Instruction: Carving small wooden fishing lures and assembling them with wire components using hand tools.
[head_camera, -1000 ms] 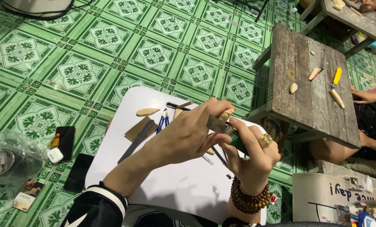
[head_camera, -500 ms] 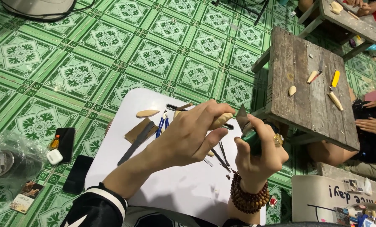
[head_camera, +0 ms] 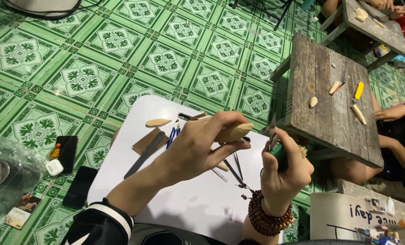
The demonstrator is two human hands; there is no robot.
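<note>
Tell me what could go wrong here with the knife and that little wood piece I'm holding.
The left hand pinches the small wood piece near its tip, close to the blade of the green-handled knife in the right hand, so a slip could nick a finger. Loose thin tools lie on the white board right under the hands; a dropped piece might knock them off.

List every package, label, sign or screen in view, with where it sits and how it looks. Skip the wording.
Dark phone: on the green tiled floor left of the white board, flat, black screen off.
Second dark phone: on the floor just below the first, black rectangle.
Small printed card: floor at lower left, brown and cream.
White earbud case: beside the upper phone, rounded.
White sign: lower right corner, dark handwriting, upside down to the camera.
</note>
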